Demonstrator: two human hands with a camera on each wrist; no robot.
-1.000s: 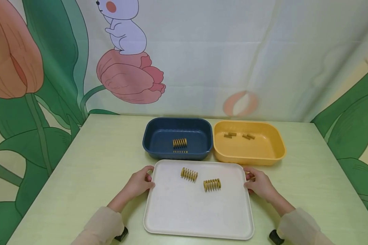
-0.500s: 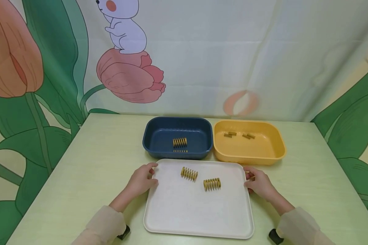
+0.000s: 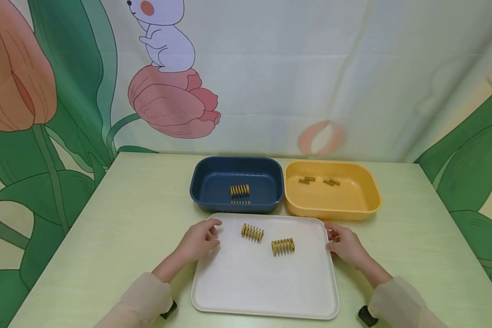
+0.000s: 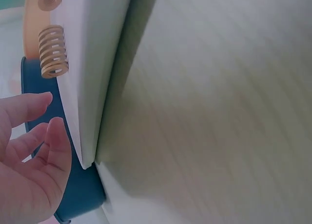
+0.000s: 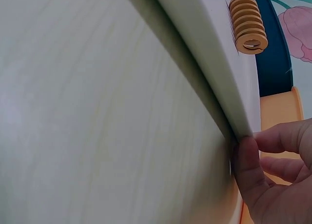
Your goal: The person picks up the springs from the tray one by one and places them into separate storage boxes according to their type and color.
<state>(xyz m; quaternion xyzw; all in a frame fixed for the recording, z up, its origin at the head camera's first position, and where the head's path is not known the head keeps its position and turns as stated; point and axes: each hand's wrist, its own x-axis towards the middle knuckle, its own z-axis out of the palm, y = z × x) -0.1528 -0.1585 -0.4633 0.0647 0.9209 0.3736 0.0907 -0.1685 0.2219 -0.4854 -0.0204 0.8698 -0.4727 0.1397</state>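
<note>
A white tray (image 3: 266, 289) lies on the table with two thick gold coil springs, a left one (image 3: 252, 233) and a right one (image 3: 283, 247), resting on it. My left hand (image 3: 197, 241) is over the tray's upper left edge, fingers loosely bent with a gap to the thumb. Nothing is between them, and in the left wrist view this hand (image 4: 36, 155) is apart from the tray's rim. At the opposite edge my right hand (image 3: 346, 246) pinches the rim; the right wrist view shows its thumb (image 5: 247, 160) against the tray's side.
Behind the tray stands a dark blue bin (image 3: 205, 206) with one thick gold spring (image 3: 239, 191) inside. Right beside it, a yellow bin (image 3: 332, 213) contains several small thin springs (image 3: 331, 181). A printed curtain (image 3: 262, 82) hangs behind the table.
My left hand has come off the tray's left edge and moved right, inward over the tray. The right hand stays at its edge; tray and springs have not moved.
</note>
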